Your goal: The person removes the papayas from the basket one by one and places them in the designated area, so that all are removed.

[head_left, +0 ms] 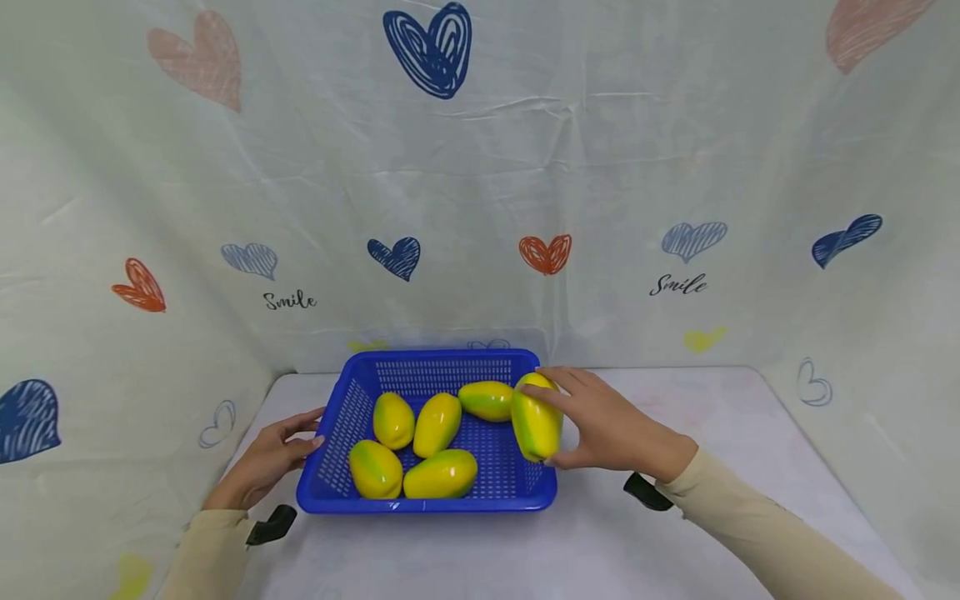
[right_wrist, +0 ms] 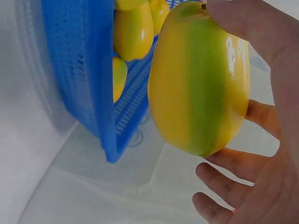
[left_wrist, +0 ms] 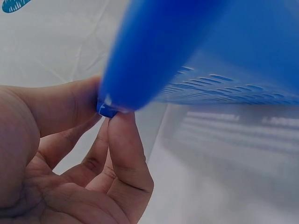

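The right hand (head_left: 607, 421) grips a fruit (head_left: 537, 421) — yellow with a green band — between thumb and fingers, at the right side of the blue basket (head_left: 427, 506), part of which it hides in the head view. The left hand (head_left: 272, 460) pinches the rim (head_left: 342, 398) at the left, thumb against fingers. Five more fruits (head_left: 437, 425) lie inside the basket: two along the near side, three behind them. The basket is on the white bench (head_left: 600, 550), before a pale cloth (head_left: 465, 200) printed with hearts.
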The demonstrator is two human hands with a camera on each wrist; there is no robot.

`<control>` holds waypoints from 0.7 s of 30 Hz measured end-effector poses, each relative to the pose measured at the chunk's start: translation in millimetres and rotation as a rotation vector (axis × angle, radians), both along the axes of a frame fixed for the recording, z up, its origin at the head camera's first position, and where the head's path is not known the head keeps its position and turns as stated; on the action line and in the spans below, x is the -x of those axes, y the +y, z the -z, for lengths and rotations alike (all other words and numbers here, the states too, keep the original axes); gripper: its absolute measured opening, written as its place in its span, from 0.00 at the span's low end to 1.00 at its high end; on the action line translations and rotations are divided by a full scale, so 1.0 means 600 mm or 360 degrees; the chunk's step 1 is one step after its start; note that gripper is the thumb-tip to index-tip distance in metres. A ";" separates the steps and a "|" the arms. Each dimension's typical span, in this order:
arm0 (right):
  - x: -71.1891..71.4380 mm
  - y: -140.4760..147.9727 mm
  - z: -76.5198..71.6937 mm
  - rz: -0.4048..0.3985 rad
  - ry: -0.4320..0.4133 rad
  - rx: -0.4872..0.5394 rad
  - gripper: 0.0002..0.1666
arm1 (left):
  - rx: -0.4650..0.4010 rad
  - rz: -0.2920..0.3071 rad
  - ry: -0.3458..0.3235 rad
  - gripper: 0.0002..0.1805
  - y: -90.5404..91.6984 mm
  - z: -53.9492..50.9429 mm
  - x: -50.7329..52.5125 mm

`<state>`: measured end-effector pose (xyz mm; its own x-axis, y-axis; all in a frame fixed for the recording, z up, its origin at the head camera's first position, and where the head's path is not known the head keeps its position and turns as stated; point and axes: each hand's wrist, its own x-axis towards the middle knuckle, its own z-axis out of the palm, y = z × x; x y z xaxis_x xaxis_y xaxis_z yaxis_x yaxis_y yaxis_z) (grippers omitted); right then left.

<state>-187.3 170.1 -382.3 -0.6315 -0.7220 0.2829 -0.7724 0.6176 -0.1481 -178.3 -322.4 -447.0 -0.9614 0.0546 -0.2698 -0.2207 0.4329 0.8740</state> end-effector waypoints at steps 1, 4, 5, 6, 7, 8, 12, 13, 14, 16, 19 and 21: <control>0.000 0.006 0.000 0.0015 0.0007 0.0007 0.58 | -0.0002 0.0003 0.0001 0.36 0.000 0.000 -0.001; -0.002 0.025 0.002 0.0064 0.0027 0.0015 0.58 | -0.0012 -0.0001 -0.0009 0.36 0.000 0.000 -0.002; -0.002 0.031 0.004 0.0078 0.0037 0.0017 0.57 | -0.0014 0.0000 -0.0010 0.36 0.000 0.000 -0.002; -0.002 0.037 0.006 0.0093 0.0045 0.0017 0.57 | -0.0016 -0.0001 -0.0012 0.36 0.000 0.000 -0.001; -0.003 0.042 0.007 0.0107 0.0055 0.0015 0.57 | -0.0017 -0.0002 -0.0013 0.36 0.000 0.000 -0.001; -0.004 0.048 0.009 0.0119 0.0063 0.0012 0.57 | -0.0014 -0.0003 -0.0014 0.36 0.000 0.000 -0.001; -0.007 0.066 0.019 0.0161 0.0073 -0.0020 0.57 | -0.0015 0.0001 -0.0020 0.37 -0.001 -0.001 -0.001; -0.008 0.070 0.021 0.0171 0.0071 -0.0033 0.57 | -0.0016 0.0003 -0.0022 0.37 -0.001 -0.001 -0.001; -0.009 0.073 0.024 0.0181 0.0068 -0.0046 0.57 | -0.0019 0.0004 -0.0025 0.36 -0.002 -0.001 -0.001; -0.010 0.080 0.029 0.0203 0.0054 -0.0072 0.57 | -0.0026 0.0006 -0.0029 0.36 -0.002 -0.001 -0.002; -0.012 0.090 0.037 0.0238 0.0033 -0.0111 0.57 | -0.0035 0.0009 -0.0034 0.36 -0.003 -0.001 -0.002; -0.012 0.097 0.043 0.0251 0.0011 -0.0115 0.57 | -0.0041 0.0009 -0.0039 0.37 -0.003 -0.001 -0.001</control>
